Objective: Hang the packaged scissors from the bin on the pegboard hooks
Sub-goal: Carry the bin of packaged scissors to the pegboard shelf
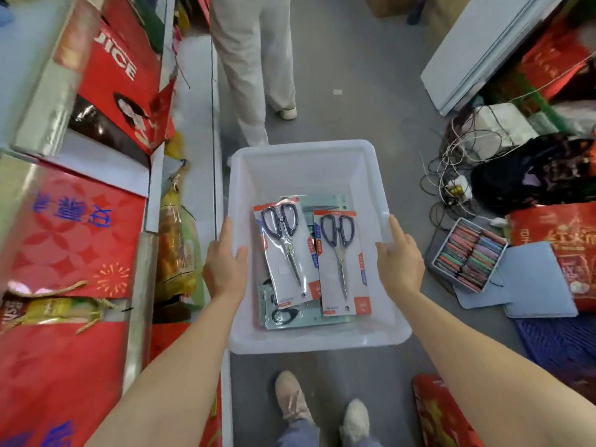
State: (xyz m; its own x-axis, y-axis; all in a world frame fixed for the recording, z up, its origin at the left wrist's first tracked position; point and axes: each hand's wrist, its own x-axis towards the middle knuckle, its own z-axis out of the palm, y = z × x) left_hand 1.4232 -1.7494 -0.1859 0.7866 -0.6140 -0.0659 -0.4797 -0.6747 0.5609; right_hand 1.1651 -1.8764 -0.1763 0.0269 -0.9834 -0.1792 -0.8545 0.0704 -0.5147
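Both hands clamp the white bin (306, 156): left hand (224, 264) on its nine-o'clock rim, right hand (400, 259) at three. Two packaged scissors (317, 253) lie inside atop what look like more packs.

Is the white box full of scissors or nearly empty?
Nearly empty. The white box holds only a few flat scissors packs on its bottom; its walls are mostly bare.

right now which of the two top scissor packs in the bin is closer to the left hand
The tilted scissor pack, lying nearer the left hand on the white bin. The other top pack lies straighter, nearer the right hand.
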